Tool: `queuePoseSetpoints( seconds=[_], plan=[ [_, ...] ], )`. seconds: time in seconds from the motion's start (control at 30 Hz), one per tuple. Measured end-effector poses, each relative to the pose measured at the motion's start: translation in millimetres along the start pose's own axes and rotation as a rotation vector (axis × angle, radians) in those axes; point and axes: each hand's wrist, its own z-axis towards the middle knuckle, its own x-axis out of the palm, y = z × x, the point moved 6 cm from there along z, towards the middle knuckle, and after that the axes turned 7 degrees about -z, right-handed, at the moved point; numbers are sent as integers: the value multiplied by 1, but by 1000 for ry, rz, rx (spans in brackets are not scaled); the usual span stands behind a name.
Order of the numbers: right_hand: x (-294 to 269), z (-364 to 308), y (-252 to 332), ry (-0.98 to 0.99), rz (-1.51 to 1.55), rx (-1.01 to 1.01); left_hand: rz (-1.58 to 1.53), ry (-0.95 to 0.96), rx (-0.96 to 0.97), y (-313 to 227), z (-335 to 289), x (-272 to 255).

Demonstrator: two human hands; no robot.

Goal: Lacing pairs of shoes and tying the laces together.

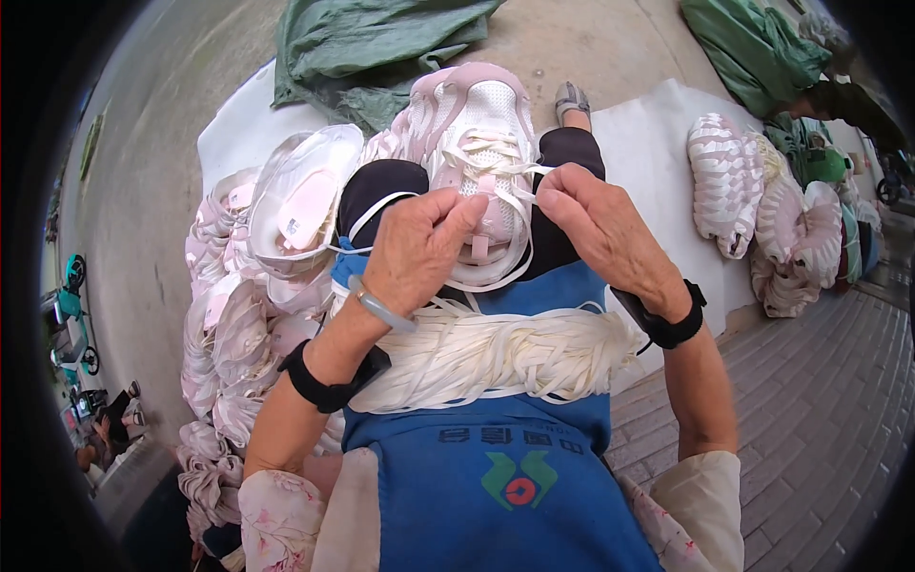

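A pale pink and white sneaker upper (486,124) lies between my knees, its white lace (496,157) threaded criss-cross through the upper part. My right hand (596,214) pinches a stretch of that lace at the right edge of the upper. My left hand (419,234) is closed at the upper's left edge, thumb toward the pink tongue; what its fingers grip is hidden. Across my lap, on a blue apron (477,477), rests a thick bundle of cream laces (505,353).
Stacked shoe uppers (238,334) pile up at my left, beside a white bowl-shaped bundle (305,195). More bundled uppers (724,181) lie at the right on a white sheet (648,133). Green sacks (372,43) lie ahead. Another person's arm (848,105) reaches in at the far right.
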Motion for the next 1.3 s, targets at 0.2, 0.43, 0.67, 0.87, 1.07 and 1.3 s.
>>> queuePoseSetpoints(
  seconds=[0.2,0.43,0.67,0.87,1.07,1.3],
  plan=[
    [29,7,10,-164,-324,-230,343,-138,186,0,12,-9],
    [39,11,15,-244,-555,-264,711,-99,440,-3,2,-1],
    [47,16,24,-218,-847,-206,723,-47,500,-1,2,2],
    [38,25,21,-126,-693,-359,249,-64,462,18,3,-6],
    [46,-9,38,-106,-867,-456,-105,-96,25,19,10,-17],
    [32,-11,21,-63,-888,-373,159,-233,151,12,32,-17]
  ],
)
